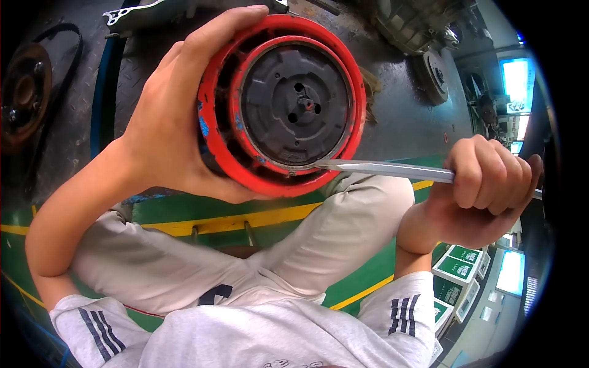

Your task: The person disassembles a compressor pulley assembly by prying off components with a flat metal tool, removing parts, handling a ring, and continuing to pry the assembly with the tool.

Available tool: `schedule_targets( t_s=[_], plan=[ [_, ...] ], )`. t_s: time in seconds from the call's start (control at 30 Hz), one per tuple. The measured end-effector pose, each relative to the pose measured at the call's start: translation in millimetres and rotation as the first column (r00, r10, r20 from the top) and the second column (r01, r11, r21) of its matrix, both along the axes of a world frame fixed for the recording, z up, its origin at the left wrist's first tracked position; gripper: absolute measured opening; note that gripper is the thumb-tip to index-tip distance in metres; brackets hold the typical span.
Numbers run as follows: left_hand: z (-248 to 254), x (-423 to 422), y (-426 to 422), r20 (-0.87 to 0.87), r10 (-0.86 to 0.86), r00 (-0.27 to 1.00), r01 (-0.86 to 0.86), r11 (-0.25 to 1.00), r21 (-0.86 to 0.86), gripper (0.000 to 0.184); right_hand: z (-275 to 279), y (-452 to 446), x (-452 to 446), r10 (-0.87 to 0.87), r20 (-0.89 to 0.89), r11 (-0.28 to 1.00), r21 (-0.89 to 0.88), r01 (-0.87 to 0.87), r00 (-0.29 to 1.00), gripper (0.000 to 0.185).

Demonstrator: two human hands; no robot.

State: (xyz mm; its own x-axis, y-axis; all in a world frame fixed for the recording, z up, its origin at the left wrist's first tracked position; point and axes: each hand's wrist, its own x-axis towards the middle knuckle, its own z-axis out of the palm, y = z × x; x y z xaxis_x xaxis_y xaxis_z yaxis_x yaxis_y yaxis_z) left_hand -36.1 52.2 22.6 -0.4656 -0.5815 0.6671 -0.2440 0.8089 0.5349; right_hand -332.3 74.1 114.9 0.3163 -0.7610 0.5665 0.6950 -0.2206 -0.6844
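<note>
My left hand point(162, 126) is wrapped round the left side of a red pulley-like part point(216, 132), its thumb and fingers spread along the rim. A black disc point(279, 92) with several holes sits in the middle of the part, facing me. My right hand point(485, 184) is closed in a fist round a silvery metal chisel point(392, 170). The chisel's tapered tip lies at the lower edge of the inner red ring, where it meets the black disc; it appears to touch there.
Behind lies a dark metal workbench point(405, 126). A rusty wheel point(27, 92) with a black belt point(76, 49) is at the left. A metal housing point(417, 21) and a grey disc point(429, 76) stand at the back right. Green-and-white boxes point(457, 270) sit at the lower right.
</note>
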Motion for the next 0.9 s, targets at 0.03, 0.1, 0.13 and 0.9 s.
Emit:
schedule_targets(
  t_s=[0.03,0.1,0.13,0.9],
  plan=[
    [-2,-1,-1,-0.078,-0.032,0.996,0.034,0.999,0.025,0.132,1,2,1,-0.009,0.019,1.0,0.013,0.009,1.0,0.045],
    [-6,-1,-1,-0.157,-0.068,0.985,0.076,0.996,0.046,0.132,4,-1,-6,-0.132,0.129,0.988,-0.061,0.141,0.983,0.042],
    [-10,2,0,-0.12,-0.018,0.993,0.023,0.999,0.043,0.133,8,-6,-8,-0.043,0.168,0.995,-0.082,0.057,0.985,0.041],
    [-8,12,-2,0.001,-0.049,0.999,0.049,0.999,-0.003,0.134,12,-19,-35,0.26,-0.047,0.964,-0.042,-0.262,0.964,0.034]
  ],
)
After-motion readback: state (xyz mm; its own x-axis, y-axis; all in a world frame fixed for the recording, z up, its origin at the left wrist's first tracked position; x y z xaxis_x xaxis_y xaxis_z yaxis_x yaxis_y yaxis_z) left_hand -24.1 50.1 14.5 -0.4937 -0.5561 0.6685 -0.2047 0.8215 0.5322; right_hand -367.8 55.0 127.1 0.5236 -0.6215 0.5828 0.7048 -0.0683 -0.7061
